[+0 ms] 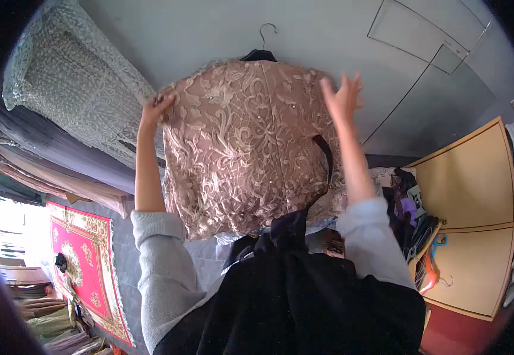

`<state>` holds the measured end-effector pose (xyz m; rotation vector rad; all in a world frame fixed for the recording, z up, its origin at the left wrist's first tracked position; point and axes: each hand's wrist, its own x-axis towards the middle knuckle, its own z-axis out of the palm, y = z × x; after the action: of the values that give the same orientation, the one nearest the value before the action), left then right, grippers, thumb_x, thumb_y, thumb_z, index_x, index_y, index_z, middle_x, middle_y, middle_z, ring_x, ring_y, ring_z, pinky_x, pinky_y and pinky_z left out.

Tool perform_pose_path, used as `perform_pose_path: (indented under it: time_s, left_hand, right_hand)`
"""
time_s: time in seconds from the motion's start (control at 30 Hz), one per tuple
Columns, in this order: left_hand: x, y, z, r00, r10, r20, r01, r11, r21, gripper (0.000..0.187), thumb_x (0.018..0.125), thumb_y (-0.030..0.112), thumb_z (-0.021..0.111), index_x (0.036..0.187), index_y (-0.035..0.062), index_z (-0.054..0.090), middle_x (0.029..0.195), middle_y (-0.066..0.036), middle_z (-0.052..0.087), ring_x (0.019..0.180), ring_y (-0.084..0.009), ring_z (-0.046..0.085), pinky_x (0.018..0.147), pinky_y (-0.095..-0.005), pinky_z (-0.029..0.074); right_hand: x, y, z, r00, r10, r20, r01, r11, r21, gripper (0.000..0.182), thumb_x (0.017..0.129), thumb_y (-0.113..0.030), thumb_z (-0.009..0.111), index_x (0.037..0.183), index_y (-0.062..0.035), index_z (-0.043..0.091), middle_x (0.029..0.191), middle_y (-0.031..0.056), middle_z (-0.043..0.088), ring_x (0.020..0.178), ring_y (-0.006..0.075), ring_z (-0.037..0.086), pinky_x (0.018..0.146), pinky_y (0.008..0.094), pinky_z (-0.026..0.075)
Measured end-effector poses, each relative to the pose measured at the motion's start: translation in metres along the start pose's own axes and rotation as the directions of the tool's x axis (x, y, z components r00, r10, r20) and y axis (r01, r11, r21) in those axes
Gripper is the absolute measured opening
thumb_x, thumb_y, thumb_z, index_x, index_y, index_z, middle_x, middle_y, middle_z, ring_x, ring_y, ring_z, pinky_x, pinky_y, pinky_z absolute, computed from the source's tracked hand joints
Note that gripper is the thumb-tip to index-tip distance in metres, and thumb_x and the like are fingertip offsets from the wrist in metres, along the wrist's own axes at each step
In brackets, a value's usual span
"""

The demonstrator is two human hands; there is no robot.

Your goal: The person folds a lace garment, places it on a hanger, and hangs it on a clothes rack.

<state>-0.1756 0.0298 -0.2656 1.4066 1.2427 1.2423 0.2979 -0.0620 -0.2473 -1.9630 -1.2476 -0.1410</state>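
Observation:
A dusty-pink garment (239, 142) with pale lace embroidery hangs on a black hanger (259, 55), whose metal hook points up. At the garment's upper left edge, my left hand (160, 109) has its fingers closed on the fabric. My right hand (343, 99) is raised at the upper right edge with its fingers spread, slightly blurred, holding nothing. A black strap (326, 160) curves over the garment's right side.
A beaded pale gown (79, 83) and other garments hang at the left. A red patterned rug (85, 260) lies on the grey floor. At the right stand a wooden cabinet (470, 177), orange and blue hangers, and piled clothes.

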Motion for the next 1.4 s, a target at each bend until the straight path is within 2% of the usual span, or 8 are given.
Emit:
perform_pose_path:
  time_s: [0.13, 0.3, 0.43, 0.67, 0.77, 0.9, 1.27, 1.4]
  left_hand:
    - [-0.036, -0.026, -0.009, 0.999, -0.026, 0.028, 0.029, 0.991, -0.133, 0.048, 0.077, 0.021, 0.073, 0.115, -0.0025, 0.056, 0.105, -0.005, 0.061, 0.099, -0.0133, 0.055, 0.088, -0.0265, 0.040]
    - [-0.089, -0.052, -0.013, 0.960, -0.092, -0.265, 0.118, 0.989, 0.085, 0.047, 0.076, 0.026, 0.073, 0.112, 0.0000, 0.058, 0.122, -0.013, 0.052, 0.119, -0.0177, 0.042, 0.101, -0.0310, 0.029]
    - [-0.169, -0.051, 0.045, 0.721, 0.355, -0.595, 0.013, 0.851, 0.524, 0.030, 0.079, 0.025, 0.069, 0.103, 0.0071, 0.064, 0.117, -0.013, 0.059, 0.120, -0.0265, 0.047, 0.108, -0.0411, 0.019]
    - [-0.236, -0.022, 0.136, 0.773, 0.569, -0.281, -0.238, 0.671, 0.703, 0.022, 0.072, 0.017, 0.073, 0.091, 0.0194, 0.064, 0.140, -0.004, 0.041, 0.135, -0.0327, 0.023, 0.110, -0.0536, 0.005]
    - [-0.264, 0.005, 0.173, 0.855, 0.511, 0.090, -0.412, 0.564, 0.716, 0.039, 0.067, 0.034, 0.077, 0.102, 0.0266, 0.064, 0.146, -0.003, 0.030, 0.138, -0.0351, 0.008, 0.109, -0.0531, -0.009]
    - [-0.270, 0.016, 0.215, 0.910, 0.112, 0.400, -0.397, 0.520, 0.757, 0.068, 0.067, 0.054, 0.069, 0.129, 0.0335, 0.049, 0.152, -0.004, 0.014, 0.137, -0.0393, 0.008, 0.100, -0.0643, -0.006]
    - [-0.253, 0.002, 0.222, 0.933, 0.120, 0.338, -0.354, 0.466, 0.811, 0.073, 0.059, 0.049, 0.075, 0.126, 0.0328, 0.052, 0.152, -0.007, 0.010, 0.136, -0.0424, 0.003, 0.096, -0.0676, 0.006]
    - [-0.266, -0.004, 0.225, 0.910, 0.194, 0.366, -0.414, 0.460, 0.785, 0.072, 0.062, 0.046, 0.074, 0.128, 0.0335, 0.050, 0.152, -0.007, 0.012, 0.137, -0.0407, 0.002, 0.098, -0.0658, -0.001]
  right_hand:
    - [-0.121, -0.019, -0.010, 0.917, -0.395, 0.052, 0.393, 0.918, 0.049, 0.046, 0.083, -0.024, 0.059, 0.126, -0.0112, 0.045, 0.147, 0.0255, 0.011, 0.135, 0.0463, 0.010, 0.096, 0.0697, 0.012]
    - [-0.242, 0.014, -0.006, 0.894, -0.404, 0.192, 0.415, 0.910, -0.016, 0.051, 0.084, -0.007, 0.047, 0.134, -0.0083, 0.038, 0.145, 0.0267, 0.016, 0.133, 0.0438, 0.017, 0.101, 0.0577, 0.011]
    - [-0.293, 0.058, -0.035, 0.898, -0.361, 0.253, 0.392, 0.916, -0.085, 0.050, 0.084, -0.008, 0.046, 0.134, -0.0041, 0.038, 0.141, 0.0305, 0.022, 0.131, 0.0452, 0.020, 0.101, 0.0578, 0.011]
    - [-0.359, 0.113, -0.075, 0.943, -0.088, 0.320, 0.122, 0.989, -0.088, 0.057, 0.085, -0.021, 0.046, 0.138, -0.0039, 0.031, 0.144, 0.0331, 0.011, 0.134, 0.0458, 0.011, 0.103, 0.0559, 0.007]
    - [-0.355, 0.112, -0.084, 0.982, 0.002, 0.188, 0.014, 0.997, -0.081, 0.053, 0.090, -0.022, 0.043, 0.138, -0.0014, 0.031, 0.144, 0.0339, 0.008, 0.134, 0.0449, 0.011, 0.100, 0.0572, 0.010]
    - [-0.338, 0.123, -0.086, 0.991, 0.052, 0.122, -0.001, 0.923, -0.386, 0.052, 0.095, -0.029, 0.035, 0.140, -0.0028, 0.029, 0.145, 0.0314, 0.004, 0.134, 0.0440, 0.010, 0.099, 0.0576, 0.014]
    - [-0.331, 0.178, -0.147, 0.984, 0.179, -0.010, -0.166, 0.883, -0.439, 0.035, 0.081, -0.017, 0.059, 0.115, -0.0166, 0.062, 0.144, 0.0275, 0.022, 0.129, 0.0477, 0.026, 0.096, 0.0548, 0.029]
    - [-0.292, 0.128, -0.134, 0.988, -0.127, 0.087, 0.147, 0.943, -0.298, 0.038, 0.083, -0.021, 0.057, 0.121, -0.0129, 0.057, 0.142, 0.0301, 0.023, 0.128, 0.0505, 0.023, 0.101, 0.0545, 0.023]
